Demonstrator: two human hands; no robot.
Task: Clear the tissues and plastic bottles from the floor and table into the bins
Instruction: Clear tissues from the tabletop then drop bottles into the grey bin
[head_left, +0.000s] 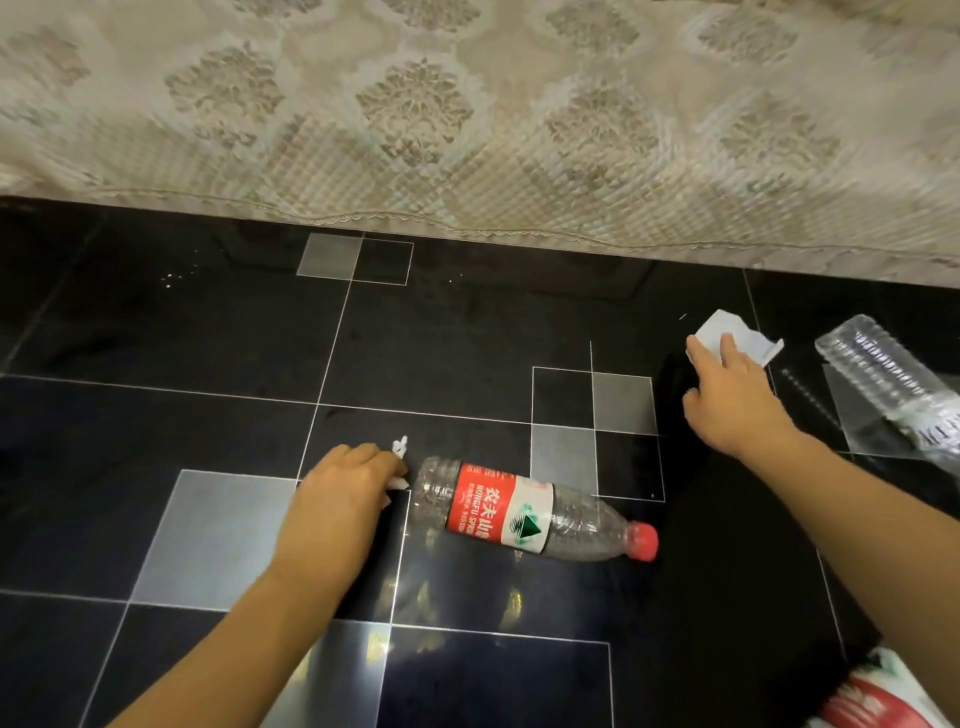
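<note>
An empty plastic bottle (524, 512) with a red label and red cap lies on its side on the dark tiled floor. My left hand (340, 506) is just left of its base and grips a crumpled white tissue (399, 462) that sticks out past the fingers. Farther right, my right hand (730, 395) reaches out with its fingers resting on a white tissue (737, 332) lying on the floor. A second clear bottle (883, 379) without a coloured label lies at the right edge. Another red-labelled bottle (878, 696) shows partly in the bottom right corner.
A patterned beige cloth (467, 119) hangs down to the floor across the whole back. The floor (156, 338) is glossy black tile with grey squares. No bin is in view.
</note>
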